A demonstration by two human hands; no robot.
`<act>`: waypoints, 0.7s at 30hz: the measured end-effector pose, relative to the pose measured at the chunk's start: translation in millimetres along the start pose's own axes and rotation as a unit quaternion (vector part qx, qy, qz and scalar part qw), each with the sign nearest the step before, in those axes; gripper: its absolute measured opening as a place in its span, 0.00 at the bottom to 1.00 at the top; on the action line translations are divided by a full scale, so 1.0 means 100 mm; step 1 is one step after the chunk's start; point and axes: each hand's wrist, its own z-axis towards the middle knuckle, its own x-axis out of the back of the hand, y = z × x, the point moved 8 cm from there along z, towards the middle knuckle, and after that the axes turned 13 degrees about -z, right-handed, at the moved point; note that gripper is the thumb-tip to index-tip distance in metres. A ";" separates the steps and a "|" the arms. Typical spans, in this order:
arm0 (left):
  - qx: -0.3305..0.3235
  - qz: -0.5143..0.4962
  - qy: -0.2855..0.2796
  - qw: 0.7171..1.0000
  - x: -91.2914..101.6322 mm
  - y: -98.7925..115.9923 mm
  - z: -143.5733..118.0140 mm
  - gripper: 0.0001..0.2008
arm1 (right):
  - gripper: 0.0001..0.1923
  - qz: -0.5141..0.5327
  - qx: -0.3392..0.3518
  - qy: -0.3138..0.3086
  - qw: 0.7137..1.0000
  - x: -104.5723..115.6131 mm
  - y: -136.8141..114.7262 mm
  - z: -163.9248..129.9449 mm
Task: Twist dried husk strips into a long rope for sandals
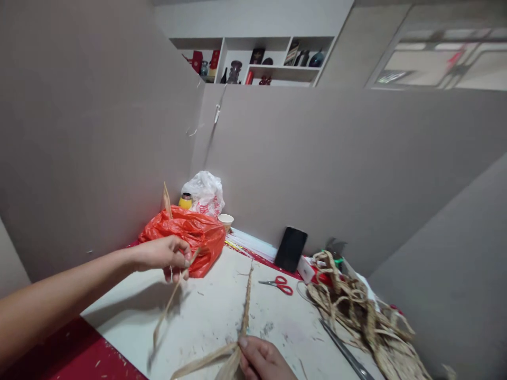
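My left hand [172, 257] is raised over the white board, with a thin strip of dried corn husk [168, 306] pinched between thumb and fingers. The strip's long end hangs down toward the board. Low in the view, my right hand [263, 361] pinches a narrow braid of dried husk [247, 301] at its near end. From that grip the finished length runs away from me along the board. Loose, wider husk ends [204, 363] spread out to the left and below the right thumb. The lower part of the right hand is cut off by the frame.
Red-handled scissors [282, 285] lie right of the braid, and a dark metal tool [344, 348] lies nearer. Coiled husk braid [368, 322] heaps at the right. A black tablet [291, 249] leans at the back. A red plastic bag [194, 227] and paper cup [225, 219] stand back left.
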 end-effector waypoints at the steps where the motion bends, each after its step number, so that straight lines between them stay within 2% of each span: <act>1: 0.006 -0.061 -0.023 0.998 -0.19 0.01 -0.02 0.11 | 0.29 0.009 0.006 -0.001 1.000 -0.02 -0.02 -0.01; 5: 0.072 -0.189 -0.094 0.975 -0.97 -0.25 -0.02 0.13 | 0.25 0.048 -0.006 0.006 0.999 -0.06 -0.08 -0.08; 8: 0.105 -0.217 -0.106 0.965 -1.34 -0.53 0.08 0.14 | 0.23 0.049 -0.010 0.025 0.998 -0.05 -0.15 -0.15; 10: 0.110 -0.215 -0.093 0.966 -1.44 -0.67 0.17 0.15 | 0.23 0.058 -0.005 0.031 0.998 -0.04 -0.18 -0.16; 14: 0.105 -0.174 -0.063 0.977 -1.46 -0.83 0.32 0.19 | 0.23 0.065 0.002 0.055 0.996 -0.01 -0.17 -0.16; 18: 0.058 -0.103 -0.024 0.993 -1.42 -0.83 0.33 0.17 | 0.28 0.035 0.033 0.072 0.996 -0.01 -0.19 -0.18; 21: 0.024 -0.035 -0.004 0.999 -1.41 -0.75 0.26 0.14 | 0.26 0.018 0.051 0.087 0.995 -0.01 -0.23 -0.20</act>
